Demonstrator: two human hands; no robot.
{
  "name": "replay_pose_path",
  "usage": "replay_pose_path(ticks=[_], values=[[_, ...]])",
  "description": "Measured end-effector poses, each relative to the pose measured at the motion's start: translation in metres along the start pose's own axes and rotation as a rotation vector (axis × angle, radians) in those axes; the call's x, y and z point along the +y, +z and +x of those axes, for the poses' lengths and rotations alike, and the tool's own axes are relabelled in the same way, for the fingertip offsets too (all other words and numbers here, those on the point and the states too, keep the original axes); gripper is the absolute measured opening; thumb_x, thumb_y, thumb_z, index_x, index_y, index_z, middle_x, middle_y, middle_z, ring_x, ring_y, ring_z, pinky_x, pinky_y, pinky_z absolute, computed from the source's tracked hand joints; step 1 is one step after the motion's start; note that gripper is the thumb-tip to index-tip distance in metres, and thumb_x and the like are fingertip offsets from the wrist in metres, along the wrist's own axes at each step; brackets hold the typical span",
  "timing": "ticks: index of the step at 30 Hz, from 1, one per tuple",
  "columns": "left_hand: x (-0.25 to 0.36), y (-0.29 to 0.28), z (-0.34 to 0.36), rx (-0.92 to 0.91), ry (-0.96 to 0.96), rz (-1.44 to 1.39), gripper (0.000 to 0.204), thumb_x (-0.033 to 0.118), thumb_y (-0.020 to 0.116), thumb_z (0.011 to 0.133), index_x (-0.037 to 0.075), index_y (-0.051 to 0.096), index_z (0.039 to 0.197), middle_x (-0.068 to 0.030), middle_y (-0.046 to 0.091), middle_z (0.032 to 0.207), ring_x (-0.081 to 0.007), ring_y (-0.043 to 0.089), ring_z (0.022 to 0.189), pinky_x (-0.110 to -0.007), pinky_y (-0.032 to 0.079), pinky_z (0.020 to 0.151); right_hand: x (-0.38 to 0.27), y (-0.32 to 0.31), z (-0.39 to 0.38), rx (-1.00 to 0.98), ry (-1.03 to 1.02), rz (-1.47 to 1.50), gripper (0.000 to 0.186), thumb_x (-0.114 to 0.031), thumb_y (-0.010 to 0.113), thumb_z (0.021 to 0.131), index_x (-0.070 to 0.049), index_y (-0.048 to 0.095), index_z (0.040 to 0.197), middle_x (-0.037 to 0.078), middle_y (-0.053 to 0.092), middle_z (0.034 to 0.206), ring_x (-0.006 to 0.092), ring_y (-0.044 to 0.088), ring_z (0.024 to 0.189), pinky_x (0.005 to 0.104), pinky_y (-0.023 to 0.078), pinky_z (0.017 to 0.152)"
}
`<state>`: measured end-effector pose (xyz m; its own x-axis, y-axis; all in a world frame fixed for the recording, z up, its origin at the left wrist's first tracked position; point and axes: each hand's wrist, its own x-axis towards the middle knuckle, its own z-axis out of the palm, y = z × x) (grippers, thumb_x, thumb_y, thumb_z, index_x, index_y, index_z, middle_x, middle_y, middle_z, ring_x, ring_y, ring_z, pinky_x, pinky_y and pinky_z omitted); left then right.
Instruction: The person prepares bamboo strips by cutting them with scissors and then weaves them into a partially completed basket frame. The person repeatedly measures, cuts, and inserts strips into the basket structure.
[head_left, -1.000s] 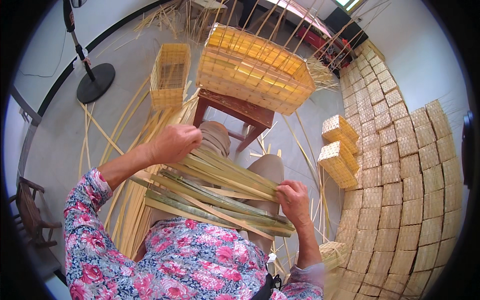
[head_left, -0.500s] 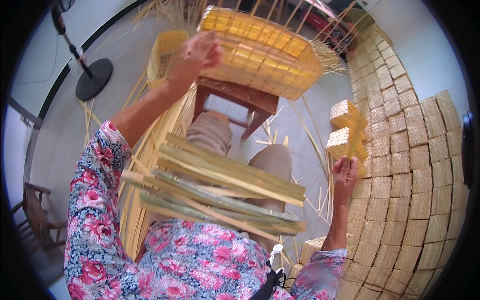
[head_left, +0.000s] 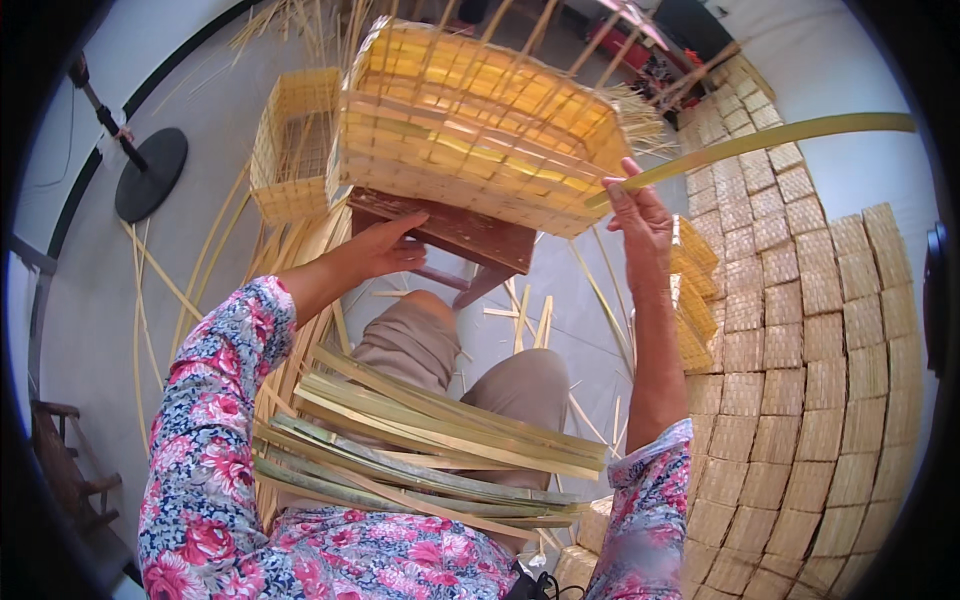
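Observation:
A partly woven bamboo basket [head_left: 470, 165], its upright stakes still standing up, rests on a small red-brown wooden stool [head_left: 450, 232] beyond my knees. My right hand [head_left: 643, 218] pinches a long, flat bamboo strip [head_left: 790, 138] between thumb and fingers. One end of the strip meets the basket's right corner; the rest sticks out to the right. Below the basket, my left hand [head_left: 385, 247] is by the stool's near left edge, fingers apart and holding nothing. Across my lap lies a bundle of cut bamboo strips [head_left: 440, 415].
Another open woven basket [head_left: 293, 150] stands left of the stool. Stacked woven boxes [head_left: 780, 370] fill the right side, with yellow ones [head_left: 693, 300] beside my right forearm. A round black stand base [head_left: 152, 175] is at far left. Loose strips [head_left: 605, 310] litter the floor.
My right hand has carried the strip up and inward to the basket's right corner. My left hand has dropped from the basket's left side to the stool's edge.

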<state>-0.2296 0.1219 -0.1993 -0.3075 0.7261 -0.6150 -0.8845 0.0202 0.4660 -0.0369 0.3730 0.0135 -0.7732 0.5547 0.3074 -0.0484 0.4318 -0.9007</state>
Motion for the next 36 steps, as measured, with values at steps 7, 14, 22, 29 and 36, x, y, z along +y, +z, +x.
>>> replay_pose_path(ticks=[7, 14, 22, 29, 36], values=[[-0.015, 0.007, 0.007, -0.025, 0.115, -0.187, 0.033, 0.017, 0.074, 0.086, 0.012, 0.06, 0.115, -0.0086, 0.058, 0.121, -0.0286, 0.056, 0.114, -0.047, 0.052, 0.101, 0.022, 0.007, 0.016, -0.036, -0.114, -0.252, 0.015, -0.017, 0.067, 0.095, -0.005, 0.073, 0.103, 0.001, 0.056, 0.114, 0.0052, 0.055, 0.086, 0.0194, 0.044, 0.061], [-0.032, -0.008, -0.006, -0.007, 0.081, -0.119, 0.033, 0.016, 0.073, 0.088, 0.009, 0.061, 0.118, -0.0098, 0.065, 0.11, -0.0256, 0.065, 0.099, -0.041, 0.058, 0.091, -0.014, 0.005, -0.022, -0.138, -0.056, -0.338, 0.01, -0.009, 0.065, 0.095, 0.0, 0.069, 0.095, -0.001, 0.049, 0.092, 0.0051, 0.047, 0.074, 0.0207, 0.043, 0.06], [-0.028, -0.031, -0.047, 0.01, 0.019, 0.432, 0.035, 0.028, 0.076, 0.084, 0.007, 0.064, 0.11, -0.0098, 0.067, 0.094, -0.0193, 0.065, 0.076, -0.034, 0.058, 0.068, -0.016, 0.0, -0.083, -0.053, 0.009, -0.159, 0.016, -0.014, 0.064, 0.097, 0.001, 0.068, 0.097, 0.0, 0.051, 0.097, 0.0046, 0.052, 0.075, 0.0208, 0.047, 0.06], [0.07, -0.009, -0.175, 0.222, 0.913, 0.874, 0.029, 0.024, 0.076, 0.082, 0.002, 0.064, 0.097, -0.0072, 0.068, 0.082, -0.0138, 0.065, 0.073, -0.03, 0.054, 0.063, -0.011, 0.017, -0.103, -0.052, -0.071, -0.123, 0.019, -0.017, 0.065, 0.097, 0.001, 0.067, 0.101, 0.001, 0.051, 0.1, 0.0065, 0.056, 0.079, 0.0217, 0.049, 0.065], [0.151, 0.07, -0.213, 0.106, 1.112, 0.941, 0.038, 0.018, 0.071, 0.09, 0.004, 0.055, 0.122, -0.0092, 0.064, 0.118, -0.0166, 0.064, 0.101, -0.033, 0.052, 0.092, -0.03, 0.019, -0.131, 0.093, 0.01, -0.062, 0.015, -0.014, 0.06, 0.099, -0.001, 0.065, 0.104, 0.005, 0.059, 0.117, 0.0124, 0.064, 0.09, 0.0258, 0.056, 0.068]])
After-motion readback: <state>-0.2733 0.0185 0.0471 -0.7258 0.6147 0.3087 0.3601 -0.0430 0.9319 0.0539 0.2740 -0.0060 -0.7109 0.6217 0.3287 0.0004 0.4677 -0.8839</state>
